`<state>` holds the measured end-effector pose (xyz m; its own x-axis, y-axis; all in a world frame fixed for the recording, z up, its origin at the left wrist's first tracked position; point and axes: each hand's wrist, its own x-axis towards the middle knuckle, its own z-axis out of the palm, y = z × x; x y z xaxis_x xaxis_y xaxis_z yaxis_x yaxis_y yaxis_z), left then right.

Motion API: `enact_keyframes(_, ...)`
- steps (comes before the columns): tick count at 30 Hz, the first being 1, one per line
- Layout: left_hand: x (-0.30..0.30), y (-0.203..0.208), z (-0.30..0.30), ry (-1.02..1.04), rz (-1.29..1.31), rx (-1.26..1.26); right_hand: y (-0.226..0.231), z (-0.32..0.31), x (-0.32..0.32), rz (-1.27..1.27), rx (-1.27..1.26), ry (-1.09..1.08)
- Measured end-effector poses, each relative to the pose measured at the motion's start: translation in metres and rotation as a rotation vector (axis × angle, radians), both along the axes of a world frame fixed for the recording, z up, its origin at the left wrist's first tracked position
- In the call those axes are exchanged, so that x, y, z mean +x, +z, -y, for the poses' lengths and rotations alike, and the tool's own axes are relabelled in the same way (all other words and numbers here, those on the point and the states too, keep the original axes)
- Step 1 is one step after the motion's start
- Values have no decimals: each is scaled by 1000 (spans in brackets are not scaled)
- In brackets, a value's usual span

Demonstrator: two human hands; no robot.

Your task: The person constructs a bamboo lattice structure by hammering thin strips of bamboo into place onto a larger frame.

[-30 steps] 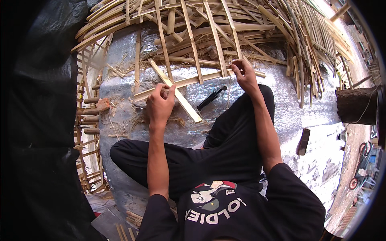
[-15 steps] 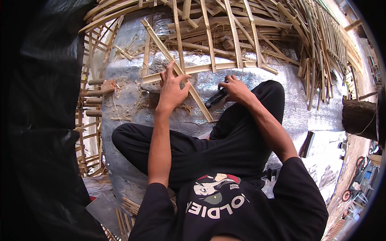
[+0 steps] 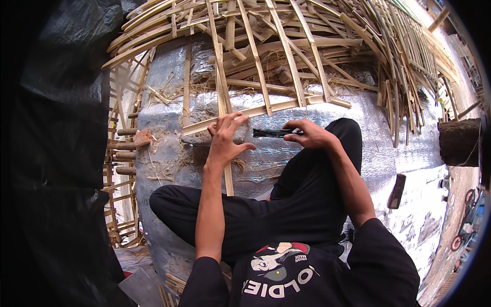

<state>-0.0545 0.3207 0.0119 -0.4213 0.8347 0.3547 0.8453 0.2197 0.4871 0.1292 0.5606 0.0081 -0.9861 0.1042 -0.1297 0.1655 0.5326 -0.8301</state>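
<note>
My left hand (image 3: 223, 140) is over the place where a loose bamboo slat (image 3: 228, 179) crosses a longer bamboo crosspiece (image 3: 276, 107). Its fingertips rest at this crossing, while the thumb stretches out to the right, apart from the fingers. The loose slat passes under the hand, its lower end pointing at my lap. In my right hand (image 3: 311, 135) is a slim black stapler (image 3: 271, 133), held level with its front end pointing left at the left hand. Several slats (image 3: 286, 51) run upward from the crosspiece like a lattice.
A heap of bamboo strips (image 3: 394, 66) lies at the far right. Silvery foil sheeting (image 3: 358, 107) covers the surface where I sit cross-legged. A black tarp (image 3: 56, 153) hangs at the left beside a bamboo frame (image 3: 115, 204). A dark block (image 3: 396, 191) lies right of my knee.
The loose slat has swung from a diagonal to nearly upright, with its lower end moving left. The stapler has turned level and moved slightly nearer to the left hand. The whole view has shifted a little.
</note>
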Motion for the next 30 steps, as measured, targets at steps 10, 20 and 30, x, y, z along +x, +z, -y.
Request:
enact_keyframes(10, 8, -11, -25, -78, 472, 267, 0, 8, -14, 226, -555, -20)
enact_keyframes(20, 18, -7, -20, -14, 944, 161, 13, 1, -11, -107, -517, -328)
enact_keyframes(30, 22, -2, -26, -288, 1404, -113, -1, 15, -22, -107, -567, -357)
